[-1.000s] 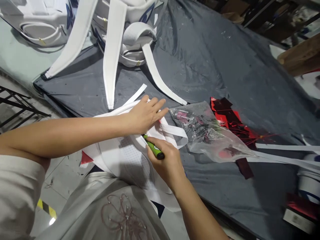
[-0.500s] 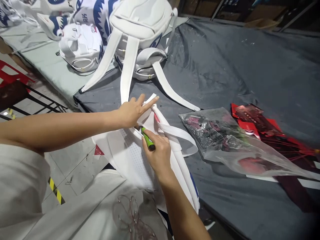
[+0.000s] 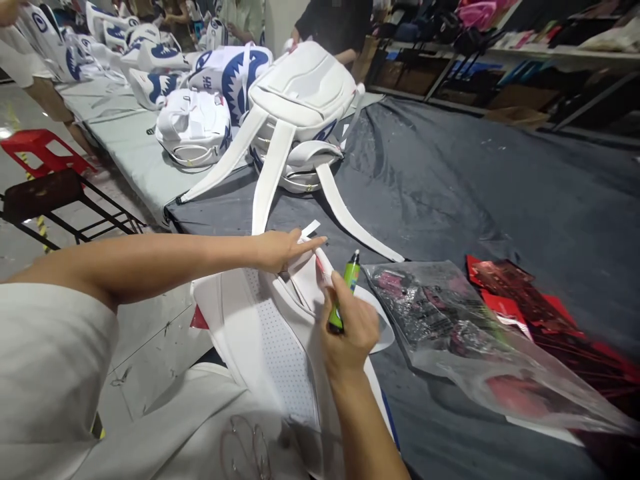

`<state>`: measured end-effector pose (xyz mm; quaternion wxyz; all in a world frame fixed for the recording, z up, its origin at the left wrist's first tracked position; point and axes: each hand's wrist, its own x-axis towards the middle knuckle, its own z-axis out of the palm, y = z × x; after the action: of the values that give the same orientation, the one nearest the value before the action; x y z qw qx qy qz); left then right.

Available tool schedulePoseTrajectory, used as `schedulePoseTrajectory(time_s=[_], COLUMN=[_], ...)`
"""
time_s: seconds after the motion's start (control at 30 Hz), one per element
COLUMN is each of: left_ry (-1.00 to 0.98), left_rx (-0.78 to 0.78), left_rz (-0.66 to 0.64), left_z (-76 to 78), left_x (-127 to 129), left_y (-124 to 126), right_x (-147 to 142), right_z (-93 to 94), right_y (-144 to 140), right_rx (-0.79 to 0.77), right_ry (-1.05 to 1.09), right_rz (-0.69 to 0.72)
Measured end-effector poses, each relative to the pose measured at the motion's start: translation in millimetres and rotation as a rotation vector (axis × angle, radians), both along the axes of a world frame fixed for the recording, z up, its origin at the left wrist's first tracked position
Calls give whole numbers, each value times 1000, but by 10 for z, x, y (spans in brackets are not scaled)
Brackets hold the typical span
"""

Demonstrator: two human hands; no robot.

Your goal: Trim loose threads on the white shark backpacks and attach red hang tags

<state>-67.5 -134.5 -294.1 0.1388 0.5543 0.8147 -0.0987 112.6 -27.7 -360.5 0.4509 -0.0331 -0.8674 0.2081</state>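
Observation:
A white backpack (image 3: 285,357) with a dotted mesh panel leans between my body and the table edge. At its upper end, my left hand (image 3: 280,251) grips the fabric by an opening, its index finger stretched out along the rim. My right hand (image 3: 354,328) is closed around a green marker pen (image 3: 351,275) with black ends. The pen stands tilted, its pale tip upward and clear of the fabric. A white strap loop (image 3: 384,327) of the backpack shows behind my right hand. The inside of the opening is partly hidden by my left hand.
More white backpacks (image 3: 303,87) stand farther back, their straps spread toward me. On the right of the dark-covered table (image 3: 475,193) lie a clear plastic bag (image 3: 430,313) and red packets (image 3: 520,293). A red stool (image 3: 45,152) stands left; people are at the back.
My right hand has lifted the marker pen away from the opening and to the right, turning it tip up. My left hand stays on the backpack. The view has tilted upward.

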Motion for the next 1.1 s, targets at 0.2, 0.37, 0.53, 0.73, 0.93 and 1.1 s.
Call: schedulePoseTrajectory(time_s=[0.2,0.37,0.53,0.73,0.93,1.1], left_ry=[-28,-73,2,-57,-190,-223], left_rx=[58,44,-35,12,48,127], left_rz=[74,138,171,121,75,125], left_z=[-33,32,29,14,82,-5], left_x=[42,68,124,32,-93,-63], left_y=[-15,-7,60,9,-29,-111], right_x=[-326,-488,-557,-612,-99,245], right_z=[37,3,-45,-57,80,140], right_y=[-35,-68,-52,-7,86,-24], right_rx=[119,106,6,-27,-76,-227], right_ry=[-414,-551,-514,-493,-22,-173], right_rz=[-78,-141,-157,-143,-42,158])
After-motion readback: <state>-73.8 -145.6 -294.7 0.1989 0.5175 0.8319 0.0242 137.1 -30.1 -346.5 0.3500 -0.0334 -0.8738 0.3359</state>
